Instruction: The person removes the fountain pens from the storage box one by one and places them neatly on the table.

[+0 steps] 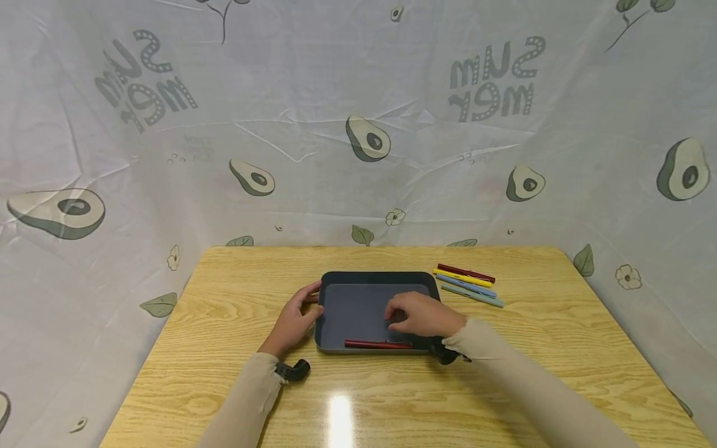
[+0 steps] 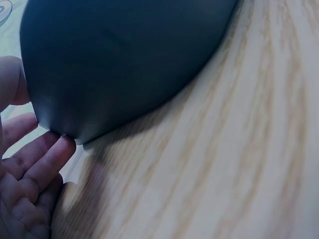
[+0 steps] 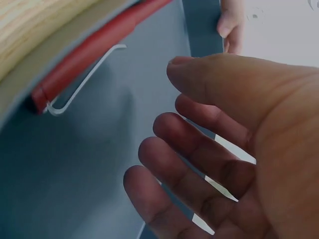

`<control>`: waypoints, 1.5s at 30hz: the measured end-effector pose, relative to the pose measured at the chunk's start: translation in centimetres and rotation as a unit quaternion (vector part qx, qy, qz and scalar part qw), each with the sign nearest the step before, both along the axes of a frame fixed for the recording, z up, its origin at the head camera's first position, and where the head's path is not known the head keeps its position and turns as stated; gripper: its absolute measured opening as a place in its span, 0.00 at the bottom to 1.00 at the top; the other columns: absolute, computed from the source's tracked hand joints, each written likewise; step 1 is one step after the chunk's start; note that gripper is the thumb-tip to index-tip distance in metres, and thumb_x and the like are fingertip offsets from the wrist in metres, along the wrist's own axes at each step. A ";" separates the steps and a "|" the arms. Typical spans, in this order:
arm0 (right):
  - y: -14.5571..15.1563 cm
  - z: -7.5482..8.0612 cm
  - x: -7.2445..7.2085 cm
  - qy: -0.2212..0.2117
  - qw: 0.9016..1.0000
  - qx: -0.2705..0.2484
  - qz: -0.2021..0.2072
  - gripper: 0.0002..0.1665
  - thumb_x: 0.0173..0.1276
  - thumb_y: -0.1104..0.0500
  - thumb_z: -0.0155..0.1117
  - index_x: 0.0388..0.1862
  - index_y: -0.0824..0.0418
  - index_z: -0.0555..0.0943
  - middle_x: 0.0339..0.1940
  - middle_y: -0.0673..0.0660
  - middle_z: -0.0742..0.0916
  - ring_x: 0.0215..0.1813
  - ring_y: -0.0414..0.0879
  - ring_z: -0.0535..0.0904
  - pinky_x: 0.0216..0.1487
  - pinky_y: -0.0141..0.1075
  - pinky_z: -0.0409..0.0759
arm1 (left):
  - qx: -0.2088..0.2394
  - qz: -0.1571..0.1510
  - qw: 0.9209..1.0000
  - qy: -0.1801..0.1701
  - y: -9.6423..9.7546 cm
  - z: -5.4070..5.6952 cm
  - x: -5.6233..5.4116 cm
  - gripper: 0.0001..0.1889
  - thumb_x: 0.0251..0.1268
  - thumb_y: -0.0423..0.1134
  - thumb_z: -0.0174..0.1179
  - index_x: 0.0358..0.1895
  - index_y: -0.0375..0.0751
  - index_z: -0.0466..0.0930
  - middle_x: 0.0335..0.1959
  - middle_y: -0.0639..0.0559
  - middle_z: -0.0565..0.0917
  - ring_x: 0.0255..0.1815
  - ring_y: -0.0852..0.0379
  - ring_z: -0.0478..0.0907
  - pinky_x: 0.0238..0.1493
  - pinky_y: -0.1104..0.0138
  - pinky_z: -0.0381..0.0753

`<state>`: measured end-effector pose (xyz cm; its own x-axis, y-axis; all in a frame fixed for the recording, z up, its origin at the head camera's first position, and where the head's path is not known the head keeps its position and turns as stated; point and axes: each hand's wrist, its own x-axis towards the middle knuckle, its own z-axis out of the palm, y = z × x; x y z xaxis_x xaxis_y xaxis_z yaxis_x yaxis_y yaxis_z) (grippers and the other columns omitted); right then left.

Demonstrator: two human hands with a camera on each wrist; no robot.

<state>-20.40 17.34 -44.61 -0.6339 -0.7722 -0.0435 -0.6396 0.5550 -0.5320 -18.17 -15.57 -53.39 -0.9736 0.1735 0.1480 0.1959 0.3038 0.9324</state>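
Note:
A dark grey-blue tray [image 1: 358,311] lies on the wooden table, with a red pen [image 1: 370,344] along its near inside edge. In the right wrist view that red pen [image 3: 89,55] shows a silver clip. My left hand [image 1: 295,317] rests at the tray's left side; in the left wrist view its fingertips touch the tray's outer wall [image 2: 119,64]. Over the tray's right half hovers my right hand [image 1: 422,314], its fingers loosely bent with nothing between them, a short way from the pen.
Right of the tray lie several pens side by side: a dark red pen [image 1: 466,272], a yellow pen [image 1: 463,277], a blue pen [image 1: 466,285] and a pale green pen [image 1: 472,295]. A printed cloth [image 1: 313,137] hangs behind and around the table [image 1: 252,267].

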 end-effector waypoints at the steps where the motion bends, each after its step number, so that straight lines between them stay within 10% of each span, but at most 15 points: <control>1: -0.2 -0.1 0.0 -0.002 1.000 0.000 0.005 0.06 0.70 0.60 0.73 0.44 0.58 0.87 0.42 0.49 0.87 0.41 0.37 0.82 0.43 0.34 0.83 | 0.002 -0.001 1.000 0.002 0.0 0.0 0.0 0.31 0.77 0.36 0.60 0.80 0.47 0.64 0.75 0.46 0.71 0.70 0.46 0.74 0.67 0.48 0.75; 26: -2.1 -0.9 0.5 -0.031 0.995 0.074 0.054 0.06 0.66 0.62 0.75 0.33 0.53 0.85 0.27 0.40 0.83 0.27 0.32 0.74 0.32 0.30 0.76 | 0.001 0.001 1.000 -0.004 -0.1 -0.2 -0.1 0.31 0.77 0.36 0.60 0.80 0.48 0.65 0.74 0.48 0.73 0.70 0.47 0.74 0.69 0.47 0.72; 45: -1.0 -0.6 -0.9 0.002 0.996 0.092 0.012 0.07 0.64 0.59 0.78 0.34 0.53 0.85 0.29 0.42 0.83 0.29 0.35 0.75 0.33 0.34 0.76 | 0.000 0.006 1.000 -0.006 -0.1 -0.3 -0.1 0.31 0.76 0.37 0.61 0.79 0.48 0.65 0.75 0.49 0.72 0.70 0.47 0.74 0.69 0.47 0.72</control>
